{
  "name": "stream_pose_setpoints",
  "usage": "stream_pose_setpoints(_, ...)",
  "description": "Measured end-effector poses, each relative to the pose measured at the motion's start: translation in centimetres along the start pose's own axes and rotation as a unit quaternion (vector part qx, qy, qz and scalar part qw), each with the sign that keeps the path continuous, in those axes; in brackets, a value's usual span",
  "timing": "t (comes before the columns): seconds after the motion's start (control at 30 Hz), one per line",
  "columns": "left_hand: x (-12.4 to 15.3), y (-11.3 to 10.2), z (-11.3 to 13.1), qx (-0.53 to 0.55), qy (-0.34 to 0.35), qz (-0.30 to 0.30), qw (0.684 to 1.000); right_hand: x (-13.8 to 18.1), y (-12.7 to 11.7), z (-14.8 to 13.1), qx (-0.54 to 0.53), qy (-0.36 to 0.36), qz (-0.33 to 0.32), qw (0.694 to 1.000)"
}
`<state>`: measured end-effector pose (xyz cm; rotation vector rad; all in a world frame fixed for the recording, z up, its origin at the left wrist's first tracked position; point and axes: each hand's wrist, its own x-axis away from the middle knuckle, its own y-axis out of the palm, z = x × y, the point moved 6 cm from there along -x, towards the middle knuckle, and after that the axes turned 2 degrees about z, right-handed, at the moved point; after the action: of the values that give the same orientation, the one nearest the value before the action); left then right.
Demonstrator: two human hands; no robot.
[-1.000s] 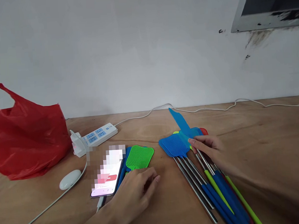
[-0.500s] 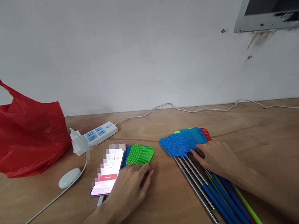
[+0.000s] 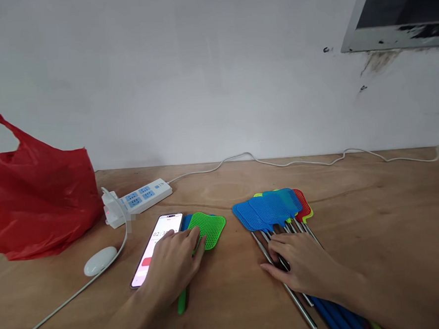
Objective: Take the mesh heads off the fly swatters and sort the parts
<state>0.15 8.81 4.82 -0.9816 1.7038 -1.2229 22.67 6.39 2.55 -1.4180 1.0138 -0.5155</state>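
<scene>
My left hand point(image 3: 176, 259) lies partly across a lit phone point(image 3: 157, 245), its fingers apart and reaching over the edge of a green fly swatter point(image 3: 209, 227). The green handle point(image 3: 182, 302) shows below the hand, and a blue swatter head point(image 3: 186, 221) peeks from under the green one. My right hand point(image 3: 303, 258) rests over the metal shafts of a fanned pile of fly swatters, thumb apart from the curled fingers; none is lifted. Blue heads point(image 3: 259, 211) lie on top, with a red head point(image 3: 301, 206) at their right. The blue handles point(image 3: 335, 316) run under my right forearm.
On the left stands a red plastic bag point(image 3: 39, 195) beside a white power strip point(image 3: 143, 196). A white oval device point(image 3: 100, 261) sits near a pale cable point(image 3: 61, 309). Another cable point(image 3: 290, 164) runs along the wall. A dark-panelled box point(image 3: 399, 9) hangs at upper right.
My right hand has moved down and left from the swatter heads onto the shafts, uncovering the red head. My left hand has shifted left over the phone; the green handle now shows.
</scene>
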Motion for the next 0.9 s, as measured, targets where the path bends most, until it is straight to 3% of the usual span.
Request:
stream_pose_setpoints(0.43,0.3,1.3,0.4,-0.025,-0.01,-0.017,1.0,0.1,-0.2,0.0,-0.053,0.026,0.015,0.998)
stream_pose_setpoints(0.73,0.4,1.3,0.5,-0.025,-0.015,-0.005,1.0,-0.3,-0.5,0.5,-0.165,0.07,0.022,0.984)
stream_pose_setpoints(0.9,0.3,0.8,0.3,-0.032,-0.025,0.004,0.999,-0.5,-0.8,0.9,-0.3,0.093,0.021,0.949)
